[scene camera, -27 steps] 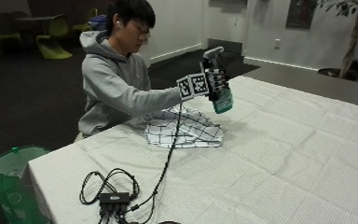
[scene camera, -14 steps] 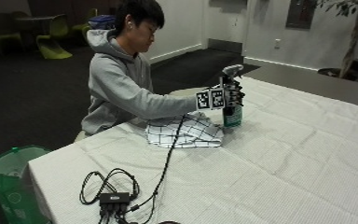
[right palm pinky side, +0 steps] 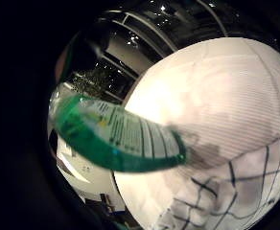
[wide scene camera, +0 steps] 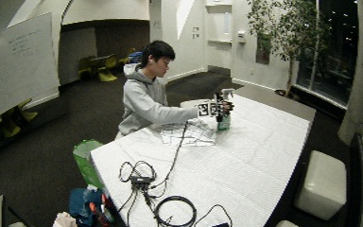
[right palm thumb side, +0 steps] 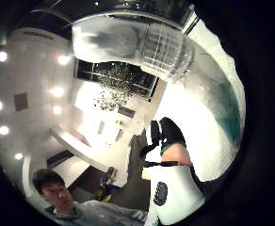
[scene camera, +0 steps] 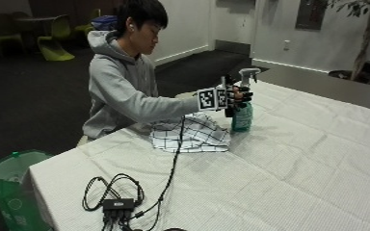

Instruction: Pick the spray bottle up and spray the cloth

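Note:
The spray bottle (scene camera: 242, 115), green with a white trigger head, stands upright on the white table (scene camera: 300, 163), just right of the checked cloth (scene camera: 191, 134). My gloved right hand (scene camera: 236, 96) grips the bottle's neck below the head. In the little finger side palm view the green bottle body (right palm pinky side: 121, 139) lies close to the palm, with the cloth (right palm pinky side: 226, 191) on the tablecloth behind it. The thumb side palm view has the white spray head (right palm thumb side: 128, 42) and a gloved finger (right palm thumb side: 168, 134). From farther off, the bottle (wide scene camera: 223, 122) and the cloth (wide scene camera: 185, 132) sit at the table's left side.
A black hub with looped cables (scene camera: 117, 204) lies near the table's front corner, and one cable runs up to the hand. A green bin (scene camera: 12, 187) stands on the floor beside that corner. Bare tablecloth stretches to the right of the bottle.
A second ago the hand held the bottle raised and tilted above the cloth. It has since moved right and down, and the bottle now stands upright on the table.

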`<action>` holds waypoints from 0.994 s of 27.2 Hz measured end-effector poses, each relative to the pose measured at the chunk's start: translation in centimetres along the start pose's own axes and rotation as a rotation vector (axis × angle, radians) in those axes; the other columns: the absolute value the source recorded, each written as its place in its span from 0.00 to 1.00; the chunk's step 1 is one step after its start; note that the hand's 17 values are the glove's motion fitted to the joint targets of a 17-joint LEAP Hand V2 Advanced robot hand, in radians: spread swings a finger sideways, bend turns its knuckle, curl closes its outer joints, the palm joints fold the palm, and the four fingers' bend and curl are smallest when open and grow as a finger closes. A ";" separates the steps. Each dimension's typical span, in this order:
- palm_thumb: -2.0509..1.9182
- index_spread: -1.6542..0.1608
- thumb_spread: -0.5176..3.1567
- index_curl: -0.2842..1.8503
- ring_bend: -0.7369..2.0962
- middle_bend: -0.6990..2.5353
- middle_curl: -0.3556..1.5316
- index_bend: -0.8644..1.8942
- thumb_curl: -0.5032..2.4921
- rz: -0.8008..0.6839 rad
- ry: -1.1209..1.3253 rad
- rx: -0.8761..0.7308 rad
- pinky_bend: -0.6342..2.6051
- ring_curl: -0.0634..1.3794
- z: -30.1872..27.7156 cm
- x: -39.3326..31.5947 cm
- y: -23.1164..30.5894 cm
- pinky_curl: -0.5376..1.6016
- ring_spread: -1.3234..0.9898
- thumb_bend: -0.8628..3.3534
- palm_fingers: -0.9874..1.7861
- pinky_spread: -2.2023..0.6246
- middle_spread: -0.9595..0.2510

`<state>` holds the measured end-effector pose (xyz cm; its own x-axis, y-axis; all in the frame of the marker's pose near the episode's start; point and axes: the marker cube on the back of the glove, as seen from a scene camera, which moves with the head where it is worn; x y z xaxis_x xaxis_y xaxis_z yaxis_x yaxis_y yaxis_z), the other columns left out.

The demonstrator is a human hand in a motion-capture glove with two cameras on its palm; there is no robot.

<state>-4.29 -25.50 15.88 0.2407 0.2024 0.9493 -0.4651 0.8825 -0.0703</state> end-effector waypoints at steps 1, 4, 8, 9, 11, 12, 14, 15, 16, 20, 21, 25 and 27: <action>0.72 0.80 0.31 0.35 0.44 0.33 0.42 0.33 0.40 -0.014 -0.001 0.001 0.36 0.37 -0.7 -0.2 0.6 0.48 0.53 0.19 0.50 0.76 0.74; 0.72 0.79 0.33 0.33 0.41 0.31 0.40 0.34 0.39 -0.078 0.018 0.028 0.36 0.35 -3.2 -1.2 2.2 0.47 0.54 0.19 0.42 0.79 0.76; 0.71 0.79 0.35 0.30 0.39 0.29 0.39 0.35 0.38 -0.138 0.047 0.061 0.36 0.30 -5.7 -2.3 3.7 0.45 0.55 0.19 0.42 0.82 0.78; 0.71 0.78 0.36 0.30 0.39 0.29 0.39 0.35 0.38 -0.146 0.051 0.066 0.36 0.29 -6.1 -2.5 4.0 0.44 0.56 0.19 0.42 0.82 0.78; 0.71 0.78 0.37 0.30 0.39 0.29 0.39 0.36 0.37 -0.158 0.059 0.070 0.36 0.28 -6.9 -2.8 4.6 0.43 0.56 0.20 0.43 0.83 0.79; 0.71 0.78 0.37 0.29 0.39 0.29 0.38 0.36 0.37 -0.163 0.064 0.070 0.35 0.28 -7.2 -2.9 5.0 0.43 0.56 0.20 0.43 0.83 0.79; 0.71 0.78 0.37 0.29 0.39 0.29 0.38 0.36 0.36 -0.175 0.075 0.061 0.35 0.28 -7.6 -2.9 5.8 0.43 0.56 0.20 0.43 0.84 0.79; 0.71 0.78 0.38 0.29 0.39 0.29 0.38 0.37 0.36 -0.181 0.084 0.054 0.35 0.28 -7.7 -2.9 6.2 0.43 0.56 0.20 0.43 0.84 0.79; 0.71 0.78 0.38 0.29 0.39 0.28 0.38 0.37 0.36 -0.188 0.094 0.047 0.34 0.28 -7.8 -2.7 6.6 0.42 0.57 0.20 0.44 0.84 0.79; 0.71 0.78 0.38 0.29 0.38 0.28 0.38 0.37 0.36 -0.216 0.132 0.031 0.33 0.27 -7.9 -2.0 7.9 0.42 0.57 0.20 0.44 0.85 0.80; 0.71 0.77 0.39 0.29 0.38 0.28 0.38 0.37 0.36 -0.222 0.141 0.027 0.33 0.27 -7.8 -1.8 8.1 0.42 0.57 0.20 0.44 0.85 0.80; 0.71 0.77 0.39 0.29 0.37 0.28 0.38 0.38 0.35 -0.241 0.184 0.006 0.33 0.27 -7.7 -1.4 8.3 0.41 0.58 0.20 0.44 0.86 0.80; 0.72 0.77 0.39 0.30 0.36 0.28 0.38 0.38 0.35 -0.250 0.200 -0.004 0.32 0.26 -7.8 -1.5 8.2 0.41 0.58 0.20 0.44 0.86 0.80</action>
<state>-1.81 -15.25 11.54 0.5102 0.0582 0.8581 -0.3669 0.9171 0.1559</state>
